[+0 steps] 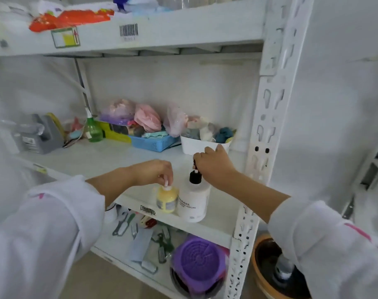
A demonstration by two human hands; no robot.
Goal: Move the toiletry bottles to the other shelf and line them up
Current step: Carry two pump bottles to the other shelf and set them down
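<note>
Two pump bottles stand side by side near the front edge of the middle shelf [123, 160]. The small yellow bottle [166, 199] has a white pump, and my left hand [153, 171] pinches that pump from above. Just right of it stands a larger white bottle [193, 201] with a black pump. My right hand [215, 164] grips the black pump head, which is mostly hidden under my fingers. Both bottles are upright and almost touching.
Behind the bottles are a white tub [200, 145] of cloths, a blue basket [153, 143], a green spray bottle [93, 130] and a grey device [40, 137]. The shelf post [257, 158] rises at the right. Brushes and a purple lid [200, 264] lie on the shelf below.
</note>
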